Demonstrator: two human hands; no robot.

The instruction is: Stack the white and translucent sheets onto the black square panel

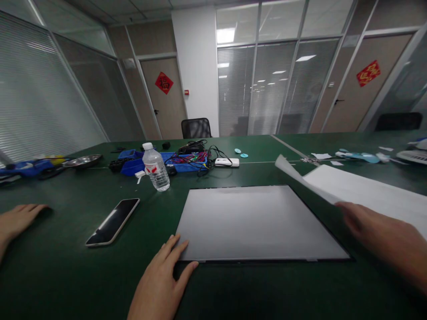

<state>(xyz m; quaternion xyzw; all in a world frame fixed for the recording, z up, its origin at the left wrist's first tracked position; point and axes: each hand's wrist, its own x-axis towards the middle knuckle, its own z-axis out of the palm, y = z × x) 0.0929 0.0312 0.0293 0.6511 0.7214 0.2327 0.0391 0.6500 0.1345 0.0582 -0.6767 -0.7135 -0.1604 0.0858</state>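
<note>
A flat rectangular panel (247, 226) with a pale grey-white surface and a thin black frame lies on the green table in front of me. My left hand (160, 280) rests at its near left corner, fingers spread, with fingertips touching the edge. To the right, my right hand (380, 235), slightly blurred, pinches the near edge of a thin white sheet (303, 182). That sheet is lifted and curls up at its far left end. Under and behind it, more white sheet material (370, 189) lies on the table.
Left of the panel lie a phone (113, 222) and an upright water bottle (155, 169). Another person's hand (23, 220) rests at the far left. Blue trays (187, 166) with tangled wires, a white power strip (227, 162) and a metal dish (83, 161) stand farther back.
</note>
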